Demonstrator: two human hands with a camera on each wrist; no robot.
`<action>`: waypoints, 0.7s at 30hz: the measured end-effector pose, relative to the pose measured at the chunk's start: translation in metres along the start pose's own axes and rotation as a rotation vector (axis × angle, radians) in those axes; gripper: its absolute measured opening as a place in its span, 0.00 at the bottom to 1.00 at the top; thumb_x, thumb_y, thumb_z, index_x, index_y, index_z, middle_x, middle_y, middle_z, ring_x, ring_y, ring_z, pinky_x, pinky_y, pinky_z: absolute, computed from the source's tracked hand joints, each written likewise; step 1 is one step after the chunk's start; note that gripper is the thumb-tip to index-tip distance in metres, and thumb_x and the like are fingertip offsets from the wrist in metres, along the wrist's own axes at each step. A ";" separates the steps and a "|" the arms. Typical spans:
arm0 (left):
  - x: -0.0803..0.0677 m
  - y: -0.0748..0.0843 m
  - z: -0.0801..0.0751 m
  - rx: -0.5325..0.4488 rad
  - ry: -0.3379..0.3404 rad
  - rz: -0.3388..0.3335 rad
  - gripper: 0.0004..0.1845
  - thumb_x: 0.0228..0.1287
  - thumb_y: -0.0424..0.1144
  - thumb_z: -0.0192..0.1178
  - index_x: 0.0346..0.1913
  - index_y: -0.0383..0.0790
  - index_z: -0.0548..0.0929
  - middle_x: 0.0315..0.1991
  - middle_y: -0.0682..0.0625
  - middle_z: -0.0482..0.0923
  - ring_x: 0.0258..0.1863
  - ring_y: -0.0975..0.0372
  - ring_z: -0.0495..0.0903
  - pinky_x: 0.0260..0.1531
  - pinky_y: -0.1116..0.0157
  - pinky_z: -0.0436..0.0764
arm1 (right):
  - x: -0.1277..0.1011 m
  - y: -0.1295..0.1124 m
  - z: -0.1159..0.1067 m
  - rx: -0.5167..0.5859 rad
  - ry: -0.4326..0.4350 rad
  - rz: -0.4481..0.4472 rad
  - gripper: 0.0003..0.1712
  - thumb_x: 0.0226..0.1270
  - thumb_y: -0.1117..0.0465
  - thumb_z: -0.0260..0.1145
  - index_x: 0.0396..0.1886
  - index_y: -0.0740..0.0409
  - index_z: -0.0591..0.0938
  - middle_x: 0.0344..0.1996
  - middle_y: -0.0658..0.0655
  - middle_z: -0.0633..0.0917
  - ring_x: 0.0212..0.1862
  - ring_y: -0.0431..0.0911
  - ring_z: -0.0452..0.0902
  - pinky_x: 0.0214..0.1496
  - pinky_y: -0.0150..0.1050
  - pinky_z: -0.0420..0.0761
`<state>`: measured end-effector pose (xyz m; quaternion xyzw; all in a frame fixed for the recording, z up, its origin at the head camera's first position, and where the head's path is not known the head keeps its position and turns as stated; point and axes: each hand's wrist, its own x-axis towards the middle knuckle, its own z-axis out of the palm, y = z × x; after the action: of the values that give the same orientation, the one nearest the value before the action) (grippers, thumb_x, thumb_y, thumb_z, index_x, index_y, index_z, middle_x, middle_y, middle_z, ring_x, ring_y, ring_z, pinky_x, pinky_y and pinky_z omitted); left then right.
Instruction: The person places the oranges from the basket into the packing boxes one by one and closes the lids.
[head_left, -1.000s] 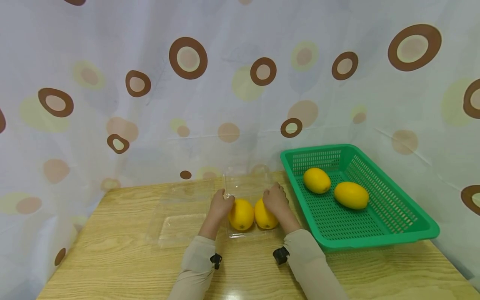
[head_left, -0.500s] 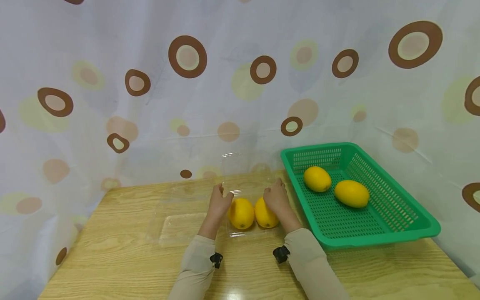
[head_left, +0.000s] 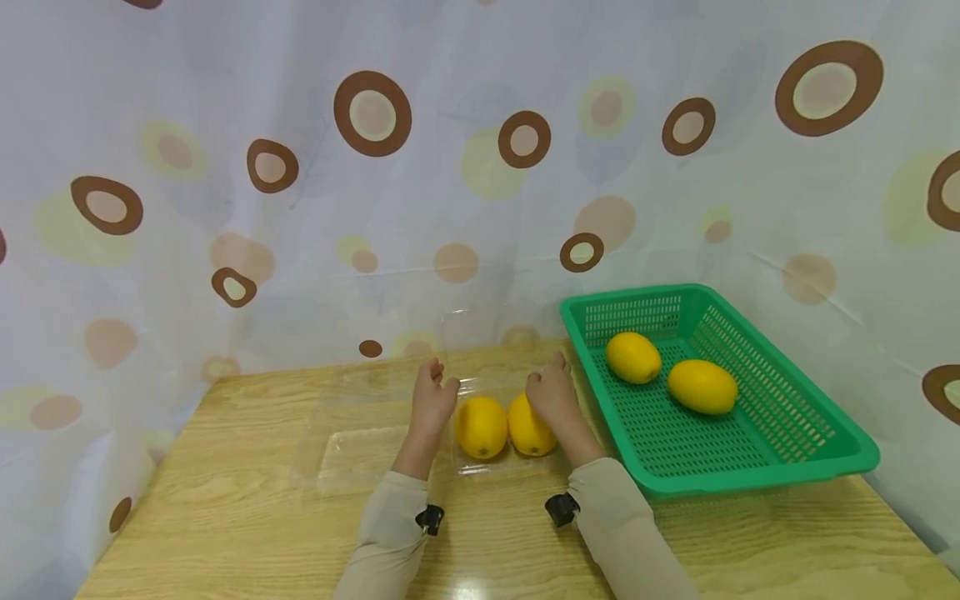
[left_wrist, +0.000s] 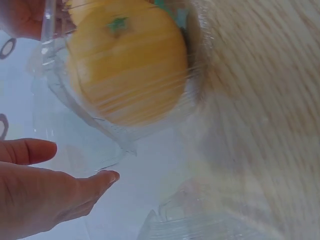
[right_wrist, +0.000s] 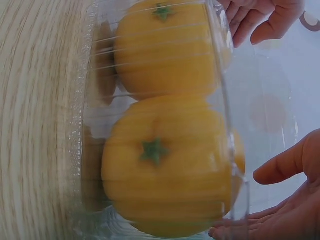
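A clear, thin plastic clamshell box point(head_left: 491, 454) sits low in the middle of the head view, on a light wood-grain table point(head_left: 225, 517). Its see-through lid point(head_left: 480, 333) stands raised at the back, faint against the curtain. Inside lie two smooth yellow oval fruits side by side, touching: the left yellow fruit point(head_left: 482, 427) and the right yellow fruit point(head_left: 531, 426). The right wrist view shows each with a small green star-shaped stem end, the ribbed clear wall wrapped close around them.

The left hand point(head_left: 432, 397) is at the box's left edge beside the left fruit, its fingers loosely curled; the left wrist view shows the fingers relaxed and close to the clear plastic, holding nothing I can make out. The right hand point(head_left: 550, 393) rests at the box's right side against the right fruit, fingers bent over the rim; whether they pinch the plastic I cannot tell.

Left of the box lies a second clear plastic tray point(head_left: 360, 446), flat on the table. At the right of the frame stands a green perforated plastic basket point(head_left: 795, 454) holding two more yellow fruits point(head_left: 701, 387). Behind everything hangs a white curtain with brown rings point(head_left: 372, 114).
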<state>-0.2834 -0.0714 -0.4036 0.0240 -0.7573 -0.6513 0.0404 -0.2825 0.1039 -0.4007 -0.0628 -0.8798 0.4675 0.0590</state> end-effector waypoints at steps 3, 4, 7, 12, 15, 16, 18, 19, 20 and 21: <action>-0.002 0.005 0.000 -0.030 0.033 0.001 0.29 0.65 0.27 0.48 0.69 0.23 0.58 0.66 0.31 0.61 0.69 0.42 0.58 0.68 0.50 0.60 | -0.002 -0.002 -0.001 0.019 0.013 -0.015 0.34 0.68 0.68 0.46 0.68 0.82 0.49 0.65 0.81 0.57 0.63 0.70 0.61 0.66 0.59 0.63; -0.003 0.007 0.000 -0.036 0.045 0.005 0.28 0.66 0.27 0.47 0.68 0.23 0.59 0.66 0.31 0.62 0.68 0.42 0.60 0.67 0.50 0.61 | -0.004 -0.003 -0.002 0.024 0.021 -0.024 0.34 0.68 0.68 0.46 0.68 0.82 0.48 0.65 0.81 0.57 0.61 0.69 0.63 0.64 0.59 0.65; -0.006 0.013 0.000 -0.064 0.084 0.028 0.25 0.69 0.28 0.47 0.67 0.23 0.62 0.63 0.31 0.65 0.65 0.43 0.64 0.66 0.51 0.64 | -0.008 -0.008 -0.005 0.048 0.060 -0.060 0.34 0.68 0.68 0.47 0.69 0.80 0.48 0.65 0.81 0.57 0.58 0.69 0.65 0.62 0.59 0.67; -0.011 0.021 -0.003 -0.106 0.105 0.044 0.22 0.73 0.34 0.46 0.65 0.25 0.66 0.63 0.33 0.66 0.64 0.45 0.66 0.65 0.51 0.65 | -0.016 -0.015 -0.013 0.128 0.126 -0.127 0.33 0.70 0.68 0.43 0.71 0.77 0.48 0.69 0.78 0.54 0.68 0.66 0.55 0.69 0.58 0.59; -0.014 0.024 -0.005 -0.099 0.081 0.036 0.23 0.75 0.38 0.45 0.66 0.27 0.66 0.65 0.34 0.65 0.66 0.45 0.64 0.66 0.50 0.63 | -0.020 -0.019 -0.017 0.196 0.131 -0.130 0.31 0.73 0.66 0.40 0.72 0.74 0.48 0.70 0.74 0.53 0.70 0.63 0.53 0.70 0.57 0.57; -0.015 0.025 -0.006 -0.097 0.068 0.031 0.23 0.76 0.39 0.44 0.66 0.28 0.66 0.66 0.35 0.65 0.66 0.46 0.63 0.67 0.50 0.62 | -0.021 -0.020 -0.019 0.212 0.129 -0.128 0.30 0.74 0.65 0.38 0.71 0.74 0.49 0.71 0.74 0.54 0.70 0.63 0.53 0.70 0.57 0.58; -0.017 0.027 -0.007 -0.090 0.048 0.031 0.23 0.76 0.41 0.44 0.66 0.29 0.67 0.67 0.36 0.64 0.67 0.46 0.62 0.67 0.49 0.60 | -0.023 -0.021 -0.022 0.239 0.126 -0.131 0.28 0.75 0.64 0.37 0.71 0.73 0.51 0.70 0.73 0.55 0.69 0.62 0.55 0.69 0.57 0.60; -0.018 0.028 -0.008 -0.087 0.038 0.030 0.23 0.77 0.42 0.43 0.65 0.29 0.67 0.67 0.37 0.64 0.68 0.46 0.61 0.68 0.49 0.60 | -0.025 -0.022 -0.023 0.259 0.123 -0.136 0.27 0.76 0.64 0.37 0.70 0.72 0.51 0.70 0.73 0.56 0.67 0.63 0.59 0.68 0.56 0.61; -0.019 0.028 -0.009 -0.085 0.026 0.029 0.23 0.77 0.43 0.43 0.65 0.29 0.67 0.68 0.37 0.63 0.68 0.46 0.60 0.68 0.48 0.59 | -0.026 -0.022 -0.024 0.273 0.123 -0.147 0.26 0.77 0.64 0.37 0.69 0.72 0.52 0.69 0.74 0.57 0.65 0.63 0.61 0.67 0.56 0.62; -0.020 0.028 -0.010 -0.083 0.013 0.025 0.23 0.77 0.43 0.42 0.64 0.29 0.68 0.68 0.38 0.63 0.69 0.46 0.59 0.68 0.48 0.57 | -0.026 -0.022 -0.026 0.280 0.127 -0.159 0.25 0.77 0.64 0.37 0.68 0.72 0.53 0.69 0.75 0.58 0.61 0.63 0.64 0.64 0.56 0.65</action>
<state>-0.2623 -0.0750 -0.3747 0.0171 -0.7295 -0.6816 0.0547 -0.2535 0.1080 -0.3692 -0.0137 -0.8027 0.5745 0.1595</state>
